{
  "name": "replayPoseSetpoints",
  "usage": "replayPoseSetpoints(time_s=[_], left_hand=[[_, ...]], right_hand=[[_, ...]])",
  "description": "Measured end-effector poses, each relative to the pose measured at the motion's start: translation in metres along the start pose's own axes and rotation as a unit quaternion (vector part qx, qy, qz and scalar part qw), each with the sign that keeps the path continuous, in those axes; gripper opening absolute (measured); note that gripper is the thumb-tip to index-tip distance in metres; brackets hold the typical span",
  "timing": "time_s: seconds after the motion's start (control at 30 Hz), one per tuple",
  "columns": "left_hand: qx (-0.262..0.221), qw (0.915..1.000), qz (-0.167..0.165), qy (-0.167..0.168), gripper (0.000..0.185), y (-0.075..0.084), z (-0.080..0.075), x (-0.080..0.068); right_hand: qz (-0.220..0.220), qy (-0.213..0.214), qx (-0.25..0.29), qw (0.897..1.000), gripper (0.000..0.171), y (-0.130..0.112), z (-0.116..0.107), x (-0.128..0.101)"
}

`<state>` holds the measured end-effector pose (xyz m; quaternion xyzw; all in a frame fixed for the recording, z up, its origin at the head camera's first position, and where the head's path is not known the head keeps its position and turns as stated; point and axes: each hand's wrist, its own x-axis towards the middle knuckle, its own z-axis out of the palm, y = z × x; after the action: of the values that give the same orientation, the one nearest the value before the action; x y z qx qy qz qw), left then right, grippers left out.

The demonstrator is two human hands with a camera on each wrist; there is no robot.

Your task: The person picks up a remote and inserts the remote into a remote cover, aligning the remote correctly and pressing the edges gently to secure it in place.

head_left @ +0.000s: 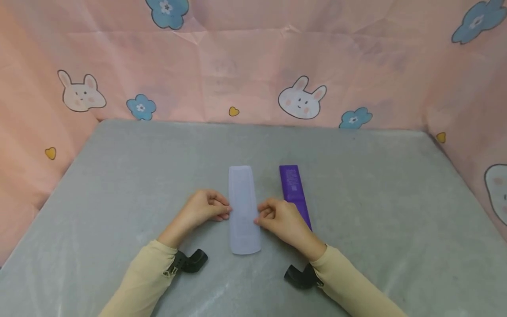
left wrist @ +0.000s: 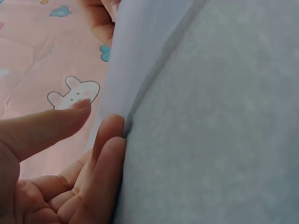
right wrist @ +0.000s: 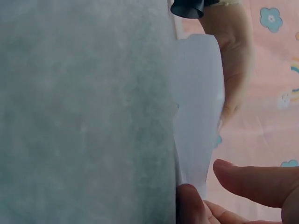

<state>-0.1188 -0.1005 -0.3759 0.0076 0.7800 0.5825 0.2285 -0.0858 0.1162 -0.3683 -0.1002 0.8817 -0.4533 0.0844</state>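
Observation:
A pale lavender, see-through sleeve (head_left: 243,211) lies lengthwise on the grey table (head_left: 364,185), in the middle. My left hand (head_left: 223,211) touches its left edge with curled fingertips, and my right hand (head_left: 264,216) touches its right edge. In the left wrist view a fingertip rests against the sleeve's (left wrist: 140,46) edge, while the thumb of the left hand (left wrist: 96,114) hovers apart from it. The right wrist view shows the same: the right hand (right wrist: 203,179) has a finger at the sleeve (right wrist: 198,93) and its thumb is off it. A purple bar-shaped object (head_left: 295,191) lies just right of the right hand, untouched.
Pink cloth walls (head_left: 245,75) printed with rabbits and flowers enclose the table at the back and both sides. Black wrist mounts (head_left: 190,260) sit at both cuffs. Grey tabletop stretches to the left and right of the hands.

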Motion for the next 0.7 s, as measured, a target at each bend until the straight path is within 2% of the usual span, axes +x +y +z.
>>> replayPoseSetpoints(time_s=[0.17, 0.3, 0.5, 0.7], left_hand=[[-0.019, 0.9996, 0.005, -0.018, 0.018, 0.0, 0.004, -0.001], [-0.032, 0.9991, 0.014, -0.024, 0.02, 0.0, 0.007, -0.001], [-0.053, 0.9977, 0.033, -0.025, 0.021, 0.0, 0.01, 0.0], [-0.074, 0.9959, 0.043, -0.028, 0.02, -0.001, 0.013, 0.0]], right_hand=[[0.036, -0.01, 0.012, 0.999, 0.019, 0.001, 0.001, 0.002], [0.053, -0.008, 0.042, 0.998, 0.02, 0.001, -0.001, 0.002], [0.053, -0.01, 0.102, 0.993, 0.021, 0.004, -0.004, 0.003], [0.053, -0.007, 0.169, 0.984, 0.021, 0.005, -0.005, 0.004]])
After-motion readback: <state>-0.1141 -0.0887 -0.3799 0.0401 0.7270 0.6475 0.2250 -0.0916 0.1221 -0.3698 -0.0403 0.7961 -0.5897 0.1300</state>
